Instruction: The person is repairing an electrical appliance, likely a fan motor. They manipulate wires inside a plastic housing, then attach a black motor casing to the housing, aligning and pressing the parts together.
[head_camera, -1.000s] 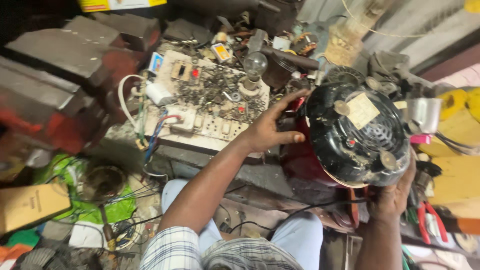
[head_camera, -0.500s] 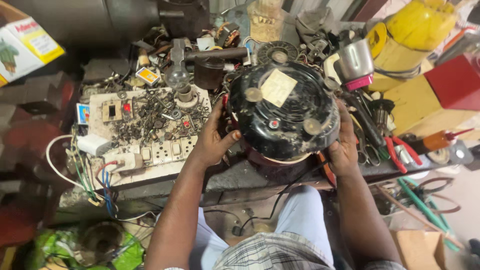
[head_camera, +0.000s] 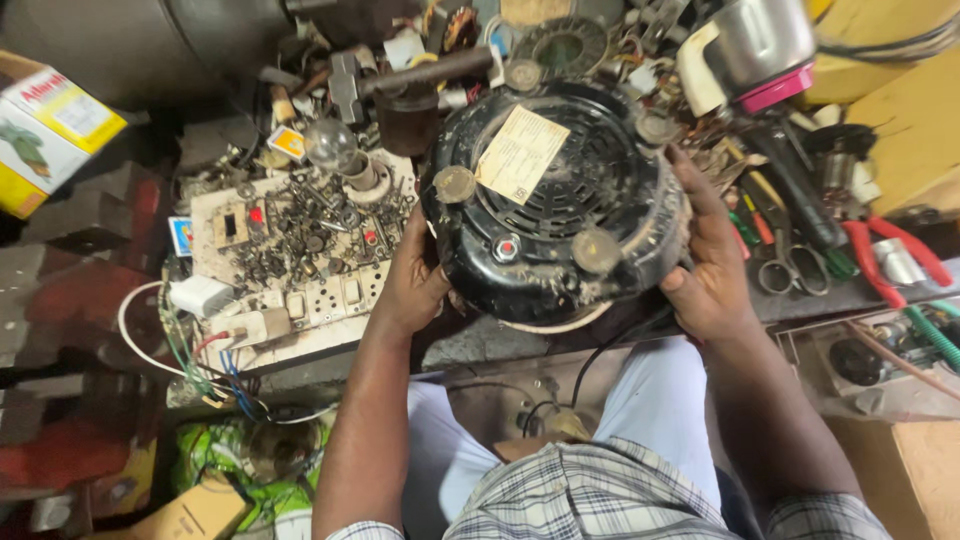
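Head view, black motor (head_camera: 560, 200) nearer, both hands unchanged

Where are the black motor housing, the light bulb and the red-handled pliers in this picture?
black motor housing (head_camera: 590, 215): head view, on its slotted top grille.
light bulb (head_camera: 330, 143): head view, on the glass globe.
red-handled pliers (head_camera: 905, 250): head view, on one red handle.

dim overhead light, deep shadows left, slight blur
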